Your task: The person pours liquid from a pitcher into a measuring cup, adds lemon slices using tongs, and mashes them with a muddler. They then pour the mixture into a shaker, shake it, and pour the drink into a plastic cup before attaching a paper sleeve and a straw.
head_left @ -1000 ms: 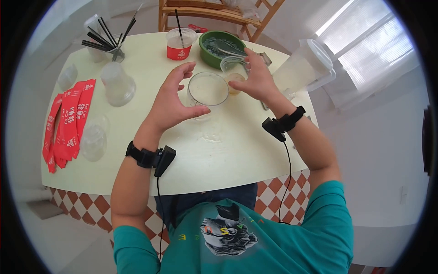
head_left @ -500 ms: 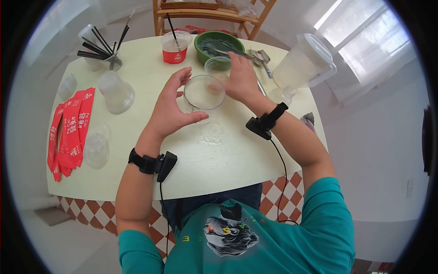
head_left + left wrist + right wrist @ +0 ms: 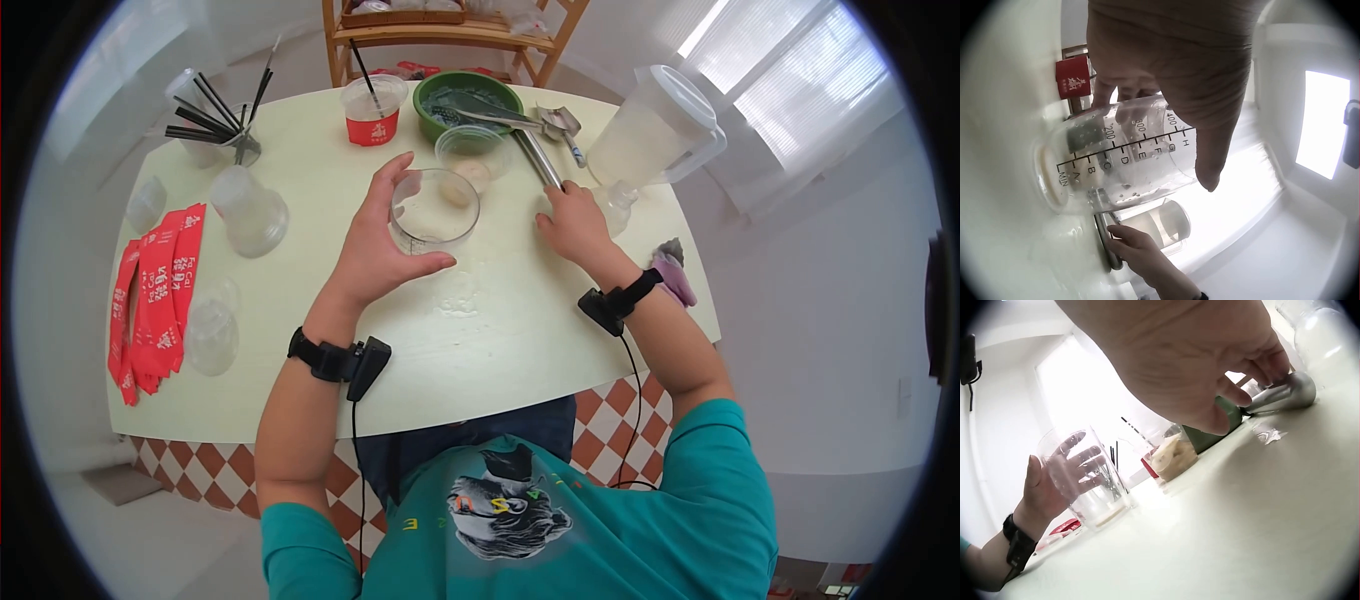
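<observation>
My left hand [image 3: 380, 240] curls round a clear measuring cup [image 3: 1141, 153] with printed black marks, its thumb and fingers on opposite sides. A thin pale layer shows at the cup's base. At the right, my right hand [image 3: 578, 228] reaches over the end of a silver metal handle [image 3: 1285, 394], fingertips right at it and thumb apart. The handle runs back toward a green bowl [image 3: 430, 125] that holds dark contents and a utensil. A clear plastic cup [image 3: 472, 142] with something beige inside stands just behind the measuring cup.
A lidded pitcher [image 3: 650, 130] stands at the back right, near a metal scoop [image 3: 560, 122]. A purple cloth-like thing [image 3: 675, 275] lies on the right edge. Left are red sleeves [image 3: 160, 300], black straws [image 3: 210, 110] and clear cups [image 3: 250, 210]. A red-banded cup [image 3: 373, 125] stands behind.
My right hand has moved from beside the beige-filled cup to the right, down to the silver handle. The left hand stays round the measuring cup.
</observation>
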`<control>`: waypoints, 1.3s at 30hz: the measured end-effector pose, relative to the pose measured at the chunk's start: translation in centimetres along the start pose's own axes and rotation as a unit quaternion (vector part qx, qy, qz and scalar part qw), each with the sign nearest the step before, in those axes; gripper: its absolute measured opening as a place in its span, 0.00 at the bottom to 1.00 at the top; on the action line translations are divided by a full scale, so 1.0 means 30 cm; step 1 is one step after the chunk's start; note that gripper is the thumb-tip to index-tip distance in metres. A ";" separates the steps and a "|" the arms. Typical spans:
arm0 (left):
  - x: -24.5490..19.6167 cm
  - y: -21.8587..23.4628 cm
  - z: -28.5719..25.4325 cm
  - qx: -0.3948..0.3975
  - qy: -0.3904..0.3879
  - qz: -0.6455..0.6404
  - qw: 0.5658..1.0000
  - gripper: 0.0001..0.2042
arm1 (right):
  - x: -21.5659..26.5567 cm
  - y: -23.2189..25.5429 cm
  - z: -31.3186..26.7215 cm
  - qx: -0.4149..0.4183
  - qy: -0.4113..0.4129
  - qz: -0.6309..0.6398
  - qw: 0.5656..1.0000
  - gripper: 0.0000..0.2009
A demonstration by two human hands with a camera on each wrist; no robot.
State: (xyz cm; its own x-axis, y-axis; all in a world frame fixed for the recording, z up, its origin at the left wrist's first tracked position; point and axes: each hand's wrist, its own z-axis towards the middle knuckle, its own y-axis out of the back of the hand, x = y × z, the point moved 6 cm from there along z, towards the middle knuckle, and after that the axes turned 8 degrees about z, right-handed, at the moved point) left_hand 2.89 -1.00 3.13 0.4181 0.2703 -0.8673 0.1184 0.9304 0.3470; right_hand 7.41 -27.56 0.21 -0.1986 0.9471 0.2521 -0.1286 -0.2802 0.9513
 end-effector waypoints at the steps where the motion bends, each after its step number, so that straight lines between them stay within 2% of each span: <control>1: -0.003 0.002 -0.001 -0.007 -0.002 -0.001 1.000 0.53 | 0.000 -0.006 0.005 -0.001 -0.002 -0.014 1.000 0.18; 7: -0.006 0.004 -0.004 0.002 0.008 0.005 1.000 0.53 | -0.038 -0.037 -0.026 0.045 0.001 0.064 0.997 0.12; 11: -0.001 0.008 -0.007 -0.008 0.014 0.014 1.000 0.53 | -0.018 0.028 -0.137 0.035 0.013 0.102 0.994 0.13; 14: 0.012 0.005 -0.008 -0.003 0.016 0.014 1.000 0.54 | 0.000 0.111 -0.230 0.008 0.007 0.132 0.991 0.15; 16: 0.012 0.001 -0.005 0.005 0.014 0.014 1.000 0.53 | 0.027 0.196 -0.295 -0.058 0.023 0.148 0.987 0.15; 17: 0.014 0.003 -0.004 0.001 0.016 0.012 1.000 0.53 | 0.037 0.217 -0.323 -0.055 0.026 0.146 0.987 0.15; 19: 0.012 0.003 -0.006 0.000 0.004 0.016 1.000 0.51 | 0.034 0.279 -0.378 -0.107 -0.001 0.211 0.972 0.14; 21: 0.017 0.004 -0.004 -0.001 0.006 0.015 1.000 0.49 | 0.036 0.359 -0.433 -0.153 0.018 0.232 0.961 0.13; 23: 0.020 0.007 -0.004 -0.002 0.008 0.015 1.000 0.48 | 0.062 0.474 -0.479 -0.268 0.084 0.351 0.893 0.07; 25: 0.006 0.007 -0.003 0.008 -0.008 0.033 0.999 0.46 | 0.026 0.585 -0.518 -0.324 0.126 0.454 0.820 0.08; 26: 0.008 0.009 -0.003 0.007 -0.004 0.031 0.999 0.46 | 0.069 0.646 -0.524 -0.388 0.153 0.487 0.767 0.10; 28: 0.008 0.006 -0.004 0.008 -0.007 0.027 1.000 0.45 | 0.066 0.760 -0.498 -0.492 0.225 0.461 0.704 0.16; 29: 0.011 0.005 -0.002 0.006 -0.006 0.026 1.000 0.45 | 0.105 0.814 -0.486 -0.528 0.222 0.432 0.697 0.17; 30: 0.012 0.005 -0.002 0.006 -0.012 0.025 1.000 0.44 | 0.144 0.859 -0.463 -0.526 0.223 0.433 0.697 0.17; 32: 0.011 0.010 -0.004 0.002 -0.015 0.025 1.000 0.44 | 0.227 0.928 -0.433 -0.529 0.294 0.422 0.674 0.19; 33: 0.008 0.008 -0.005 0.003 -0.017 0.023 1.000 0.44 | 0.243 0.936 -0.408 -0.526 0.296 0.423 0.676 0.19; 35: 0.006 0.006 -0.007 0.002 -0.017 0.020 1.000 0.43 | 0.310 0.927 -0.328 -0.420 0.368 0.424 0.713 0.18; 36: 0.006 0.006 -0.006 0.003 -0.019 0.021 1.000 0.43 | 0.373 0.872 -0.276 -0.445 0.364 0.434 0.694 0.16; 37: 0.008 0.006 -0.006 0.005 -0.020 0.022 1.000 0.44 | 0.409 0.809 -0.222 -0.365 0.363 0.495 0.700 0.12; 39: 0.013 0.005 -0.006 0.004 -0.019 0.017 1.000 0.44 | 0.474 0.675 -0.138 -0.296 0.351 0.516 0.723 0.07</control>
State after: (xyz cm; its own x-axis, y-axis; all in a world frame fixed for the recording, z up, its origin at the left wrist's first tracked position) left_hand 2.91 -0.70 2.79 0.4554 0.2912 -0.8413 0.1111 0.9190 0.3782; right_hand -2.05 -20.40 22.32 -0.9034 -0.0697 0.4230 0.0886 -0.9957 0.0253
